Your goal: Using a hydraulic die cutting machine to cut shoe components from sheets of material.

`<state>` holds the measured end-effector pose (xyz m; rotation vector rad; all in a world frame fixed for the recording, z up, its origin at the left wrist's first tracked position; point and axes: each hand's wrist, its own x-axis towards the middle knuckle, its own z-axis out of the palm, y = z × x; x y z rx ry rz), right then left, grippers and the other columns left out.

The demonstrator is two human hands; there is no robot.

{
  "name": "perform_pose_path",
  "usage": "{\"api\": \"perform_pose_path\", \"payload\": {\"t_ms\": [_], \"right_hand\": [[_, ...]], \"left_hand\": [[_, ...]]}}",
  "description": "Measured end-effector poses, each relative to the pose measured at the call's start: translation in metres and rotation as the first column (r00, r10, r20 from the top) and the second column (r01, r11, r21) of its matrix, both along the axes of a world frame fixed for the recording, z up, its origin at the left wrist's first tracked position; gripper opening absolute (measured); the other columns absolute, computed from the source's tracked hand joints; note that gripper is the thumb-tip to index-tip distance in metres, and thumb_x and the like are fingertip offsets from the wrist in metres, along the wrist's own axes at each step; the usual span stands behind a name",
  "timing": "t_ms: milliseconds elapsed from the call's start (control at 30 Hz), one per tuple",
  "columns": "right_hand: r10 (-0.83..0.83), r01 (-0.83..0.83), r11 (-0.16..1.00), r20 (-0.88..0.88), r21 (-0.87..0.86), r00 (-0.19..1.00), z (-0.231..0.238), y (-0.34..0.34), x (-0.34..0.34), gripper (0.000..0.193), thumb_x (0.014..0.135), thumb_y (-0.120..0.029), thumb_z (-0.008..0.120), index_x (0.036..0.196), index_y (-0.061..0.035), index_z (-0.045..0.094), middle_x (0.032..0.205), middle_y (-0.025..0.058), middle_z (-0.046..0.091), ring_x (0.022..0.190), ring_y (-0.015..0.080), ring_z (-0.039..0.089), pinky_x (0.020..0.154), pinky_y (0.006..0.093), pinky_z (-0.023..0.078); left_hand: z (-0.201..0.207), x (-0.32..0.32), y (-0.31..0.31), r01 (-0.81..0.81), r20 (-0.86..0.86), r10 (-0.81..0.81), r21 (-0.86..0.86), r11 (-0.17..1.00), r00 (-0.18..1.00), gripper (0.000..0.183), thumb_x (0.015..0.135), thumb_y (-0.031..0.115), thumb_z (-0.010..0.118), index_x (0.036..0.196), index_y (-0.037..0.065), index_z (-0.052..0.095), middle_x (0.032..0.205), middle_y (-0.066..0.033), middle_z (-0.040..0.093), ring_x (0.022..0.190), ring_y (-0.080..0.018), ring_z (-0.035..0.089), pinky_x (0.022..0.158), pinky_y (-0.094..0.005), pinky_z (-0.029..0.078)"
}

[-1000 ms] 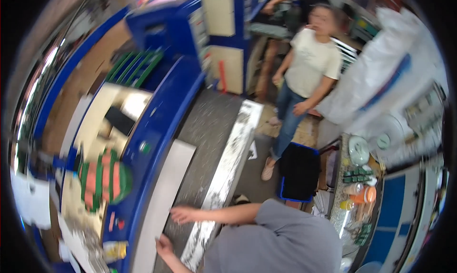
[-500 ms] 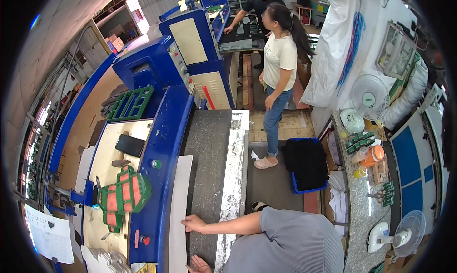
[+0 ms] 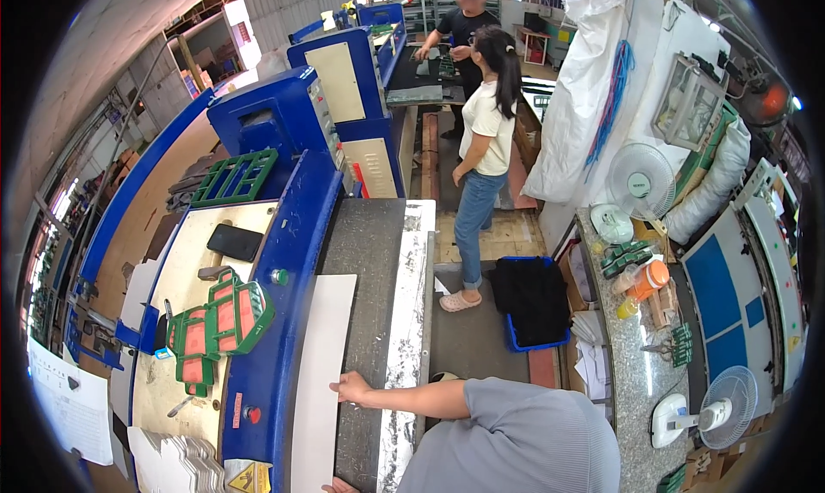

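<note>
A long pale sheet [image 3: 322, 364] lies lengthwise on the dark work surface [image 3: 369, 270], along the inner side of the blue machine. My right arm, in a grey short sleeve, reaches across from the right. My right hand [image 3: 351, 388] is closed on the sheet's right edge, thumb and fingers pinching it. Lower down, at the picture's bottom edge, a small part of my left hand [image 3: 341, 486] shows against the same sheet edge. Most of that hand is cut off, so its grip is hidden.
A blue machine [image 3: 284, 304] borders the work on the left. Its cream top carries a green and pink frame-like die [image 3: 219, 325], a black phone [image 3: 235, 242] and stacked pale pieces [image 3: 176, 463]. Two people stand ahead. A blue bin [image 3: 537, 343] of black material and a stone counter [image 3: 632, 390] are right.
The view has shifted slightly. My left hand, seen before with fingers spread, is now mostly below the picture. My right hand stays on the sheet's edge. The person in black has raised a hand.
</note>
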<state>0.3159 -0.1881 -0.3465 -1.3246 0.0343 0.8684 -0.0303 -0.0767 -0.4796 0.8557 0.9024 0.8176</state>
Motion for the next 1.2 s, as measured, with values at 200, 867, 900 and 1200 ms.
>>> {"api": "perform_pose_path", "payload": {"t_ms": [200, 867, 900, 1200], "right_hand": [[0.019, -0.031, 0.992, -0.104, -0.121, 0.994, -0.017, -0.039, 0.017, 0.03, 0.089, -0.021, 0.065, 0.088, 0.0091, 0.06, 0.083, 0.0128, 0.062, 0.072, 0.0189, 0.065, 0.063, 0.0283, 0.058], [0.167, -0.168, 0.981, -0.021, -0.099, 0.986, -0.022, -0.058, 0.016, 0.038, 0.091, -0.029, 0.062, 0.077, 0.0064, 0.057, 0.074, 0.0154, 0.065, 0.068, 0.0176, 0.068, 0.06, 0.0274, 0.057], [0.178, -0.18, 0.976, -0.025, -0.126, 0.984, -0.025, -0.059, 0.017, 0.038, 0.091, -0.029, 0.062, 0.077, 0.0065, 0.057, 0.073, 0.0155, 0.065, 0.068, 0.0177, 0.068, 0.059, 0.0272, 0.056], [0.152, -0.155, 0.971, -0.031, -0.18, 0.988, -0.034, -0.065, 0.013, 0.036, 0.09, -0.026, 0.062, 0.078, 0.0077, 0.061, 0.073, 0.0159, 0.067, 0.064, 0.0178, 0.068, 0.056, 0.0274, 0.056]], "left_hand": [[0.003, 0.016, -0.038, -0.187, -0.204, 0.126, -0.317, 0.93, 0.971, 0.044, 0.097, 0.038, 0.05, 0.112, -0.002, 0.056, 0.098, -0.0091, 0.056, 0.091, -0.0186, 0.053, 0.076, -0.0289, 0.05], [0.049, 0.009, -0.079, -0.162, -0.319, 0.083, -0.228, 0.96, 0.944, 0.07, 0.094, 0.049, 0.048, 0.138, -0.004, 0.035, 0.136, -0.018, 0.045, 0.123, -0.0256, 0.046, 0.105, -0.0373, 0.039], [0.049, 0.006, -0.084, -0.077, -0.27, 0.014, -0.224, 0.972, 0.963, 0.07, 0.095, 0.05, 0.046, 0.138, -0.004, 0.035, 0.136, -0.0182, 0.045, 0.123, -0.0258, 0.046, 0.106, -0.0381, 0.037], [0.036, 0.011, -0.07, -0.227, -0.463, 0.009, -0.417, 0.88, 0.886, 0.05, 0.097, 0.043, 0.048, 0.117, -0.002, 0.056, 0.11, -0.0113, 0.061, 0.101, -0.0191, 0.058, 0.085, -0.0327, 0.05]]}}
